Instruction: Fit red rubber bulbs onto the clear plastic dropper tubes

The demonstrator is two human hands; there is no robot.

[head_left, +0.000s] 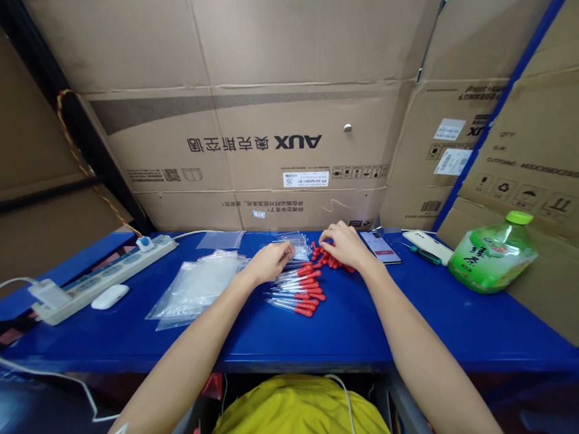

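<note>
On the blue table lies a row of clear droppers with red bulbs. My left hand rests at the far end of that row, fingers curled on the clear tubes. Beside it, my right hand is closed over a small heap of loose red bulbs. What its fingertips pinch is hidden. A stack of clear plastic bags lies just left of my left hand.
A white power strip and white earbud case sit at the left. A phone, a white case and a tilted green bottle lie at the right. Cardboard boxes wall the back.
</note>
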